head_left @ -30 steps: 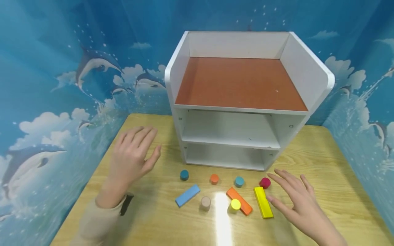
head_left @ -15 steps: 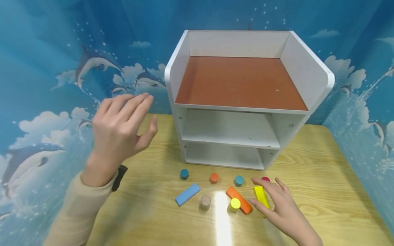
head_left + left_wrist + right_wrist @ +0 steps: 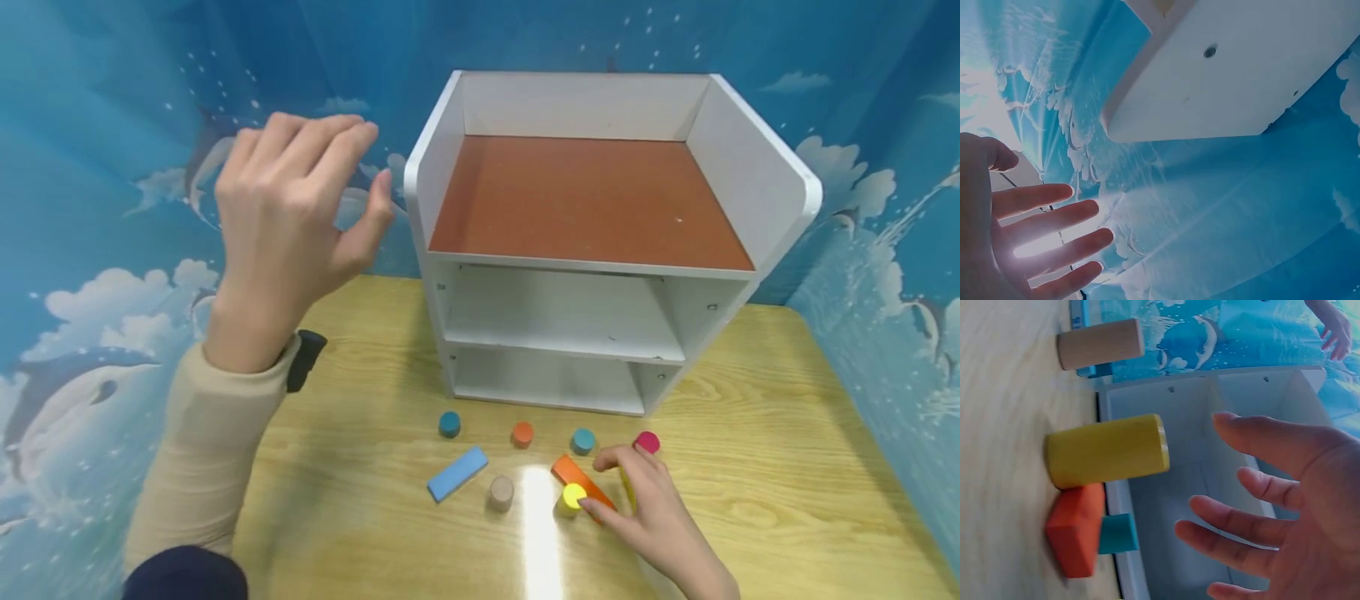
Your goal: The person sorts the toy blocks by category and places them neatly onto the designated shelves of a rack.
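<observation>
My left hand (image 3: pixel 281 208) is raised in the air left of the white shelf unit (image 3: pixel 564 265), holding nothing; the left wrist view shows its fingers (image 3: pixel 1060 219) spread. Low over the table, my right hand (image 3: pixel 656 517) hovers with relaxed fingers beside an upright yellow cylinder (image 3: pixel 570 497). A gap separates its thumb and fingers from that yellow cylinder (image 3: pixel 1107 450) in the right wrist view. Just behind the cylinder lies an orange block (image 3: pixel 573 473). The right hand hides most of a yellow block (image 3: pixel 628 490). A teal cylinder (image 3: pixel 582 441) and a crimson one stand beyond the fingers.
On the table's left part lie a blue block (image 3: pixel 457 474), a dark blue cylinder (image 3: pixel 449 424), an orange cylinder (image 3: pixel 522 434) and a tan wooden cylinder (image 3: pixel 501 493). The shelf unit rises at the back, with a brown top board (image 3: pixel 585 200). Ocean-print curtains (image 3: pixel 75 208) surround the table.
My left hand has risen from low over the table to beside the shelf's top. My right hand has moved left, from beside the yellow block to the yellow cylinder.
</observation>
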Demonstrator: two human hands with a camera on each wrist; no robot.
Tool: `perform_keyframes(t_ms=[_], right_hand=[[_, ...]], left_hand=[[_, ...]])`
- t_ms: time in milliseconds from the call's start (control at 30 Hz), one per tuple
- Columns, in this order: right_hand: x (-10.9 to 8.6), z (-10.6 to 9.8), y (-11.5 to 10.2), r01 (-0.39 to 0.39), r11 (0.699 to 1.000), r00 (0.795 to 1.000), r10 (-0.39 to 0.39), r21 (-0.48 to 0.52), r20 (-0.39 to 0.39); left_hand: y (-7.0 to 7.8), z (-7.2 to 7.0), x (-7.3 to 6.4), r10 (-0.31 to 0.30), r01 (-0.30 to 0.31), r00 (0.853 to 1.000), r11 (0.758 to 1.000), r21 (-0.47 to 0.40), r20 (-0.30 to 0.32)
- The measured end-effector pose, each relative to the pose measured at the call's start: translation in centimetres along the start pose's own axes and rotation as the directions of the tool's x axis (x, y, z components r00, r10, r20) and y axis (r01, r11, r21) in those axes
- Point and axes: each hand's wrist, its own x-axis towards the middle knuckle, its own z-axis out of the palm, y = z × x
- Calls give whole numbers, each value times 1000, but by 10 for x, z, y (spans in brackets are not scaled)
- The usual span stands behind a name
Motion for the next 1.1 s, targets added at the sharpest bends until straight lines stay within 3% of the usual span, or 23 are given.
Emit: perform_keyframes(t_ms=[233, 300, 367, 433, 500, 567, 633, 700, 800, 1000, 1100], right_hand=[[-4, 14, 4, 29, 1000, 1000, -29, -5, 0], [-6, 17, 5, 38, 999, 999, -38, -14, 0], [-8, 21, 6, 57, 998, 998, -57, -16, -4], [-9, 24, 8, 76, 997, 997, -76, -25, -7], [-10, 26, 9, 92, 995, 996, -92, -31, -8], [-11, 28, 9, 101, 994, 995, -101, -36, -1], [-11, 30, 10, 109, 993, 994, -109, -37, 5], [-11, 31, 10, 117, 993, 993, -116, -34, 6], [-11, 33, 10, 129, 991, 992, -129, -30, 11], [-11, 35, 12, 156, 987, 987, -155, -35, 33], [-10, 36, 12, 170, 985, 985, -169, -37, 26]], left_hand=[[-13, 23, 19, -8, 9, 998, 1000, -9, 65], [-15, 29, 21, -25, 27, 991, 1000, -14, 128], [-17, 34, 22, -55, 59, 975, 998, -14, 216], [-19, 39, 22, -86, 92, 944, 996, -2, 320], [-20, 43, 22, -118, 124, 897, 992, 15, 427], [-20, 47, 21, -140, 139, 844, 989, 40, 517], [-19, 49, 20, -169, 162, 782, 985, 65, 600], [-18, 51, 20, -190, 186, 732, 980, 76, 654], [-14, 50, 21, -211, 204, 675, 974, 97, 706], [-7, 46, 27, -218, 227, 606, 969, 96, 765], [-8, 45, 28, -203, 240, 591, 968, 70, 781]])
